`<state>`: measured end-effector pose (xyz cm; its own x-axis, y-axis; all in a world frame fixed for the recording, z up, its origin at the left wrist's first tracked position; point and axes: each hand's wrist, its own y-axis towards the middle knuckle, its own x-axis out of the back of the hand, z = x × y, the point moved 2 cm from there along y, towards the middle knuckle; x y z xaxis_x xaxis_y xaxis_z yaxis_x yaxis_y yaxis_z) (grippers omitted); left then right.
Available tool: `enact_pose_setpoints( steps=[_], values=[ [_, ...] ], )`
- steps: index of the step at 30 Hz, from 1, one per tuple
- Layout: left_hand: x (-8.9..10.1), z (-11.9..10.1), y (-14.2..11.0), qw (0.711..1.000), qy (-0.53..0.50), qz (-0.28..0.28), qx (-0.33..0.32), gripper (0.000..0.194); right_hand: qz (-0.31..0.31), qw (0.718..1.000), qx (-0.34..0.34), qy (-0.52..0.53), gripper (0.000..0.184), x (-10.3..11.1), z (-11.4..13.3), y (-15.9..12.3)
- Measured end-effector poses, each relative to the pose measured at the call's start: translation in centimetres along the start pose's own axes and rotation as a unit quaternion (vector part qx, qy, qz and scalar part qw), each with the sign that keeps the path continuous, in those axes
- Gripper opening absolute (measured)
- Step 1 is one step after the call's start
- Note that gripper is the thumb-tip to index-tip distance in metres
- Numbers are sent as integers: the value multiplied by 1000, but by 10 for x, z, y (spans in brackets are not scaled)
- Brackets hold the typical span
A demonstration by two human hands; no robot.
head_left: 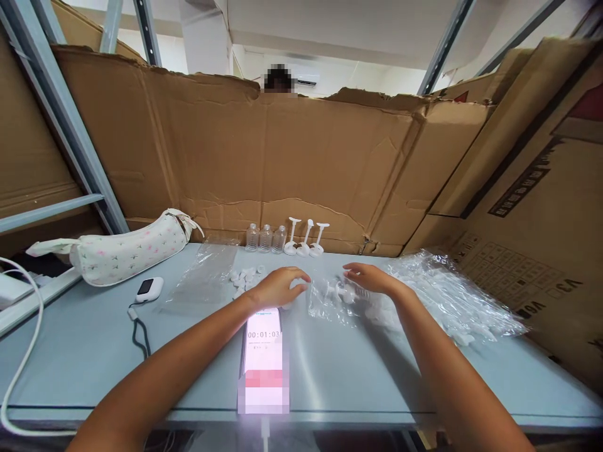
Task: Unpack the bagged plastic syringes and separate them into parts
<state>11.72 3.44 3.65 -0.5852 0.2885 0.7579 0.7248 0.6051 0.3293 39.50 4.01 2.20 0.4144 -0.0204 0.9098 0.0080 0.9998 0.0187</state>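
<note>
Both hands, left (277, 285) and right (370, 277), rest loose-gripped on a clear bag (330, 301) (long axis sideways).

A white-lit smartphone (263, 359) with a glowing screen is lying at the near edge of the pale grey-blue table (94, 351), and its timer is reading 00:01:03 in dark digits near the top of the display. A small greenish line of lettering is showing just above the digits, too small to read, and the lower part of the screen is blurred out. On the big brown cardboard box (541, 207) standing by the table's right edge, black printed blocks, a grid of handling symbols and upside-down letters are showing, but none of them is coming through clearly enough to read.
</note>
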Motion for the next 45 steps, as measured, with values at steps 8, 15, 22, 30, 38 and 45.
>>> enact_pose_setpoints(
  steps=[8, 15, 22, 30, 38, 45],
  values=[
    [-40, -47, -4, 954, 174, 98, -225, 21, 49, 997, 59, -16, 20, -10, 17, -7],
    [-42, -31, -2, 920, 352, 60, -165, 32, 4, 997, 81, 11, 24, -10, 30, -18],
    [-2, -11, -7, 971, 205, -15, 124, 29, -69, 992, 105, -11, 24, 10, 65, -39],
    [18, 6, -15, 935, -239, -88, 248, 39, -169, 969, 123, -135, 20, 22, 122, -58],
    [46, -4, -37, 914, -377, -38, 145, 16, -253, 939, 160, -170, 18, 22, 142, -56],
    [51, 13, -53, 829, -554, 8, 79, 32, -324, 896, 255, -164, 21, 17, 160, -57]
  ],
)
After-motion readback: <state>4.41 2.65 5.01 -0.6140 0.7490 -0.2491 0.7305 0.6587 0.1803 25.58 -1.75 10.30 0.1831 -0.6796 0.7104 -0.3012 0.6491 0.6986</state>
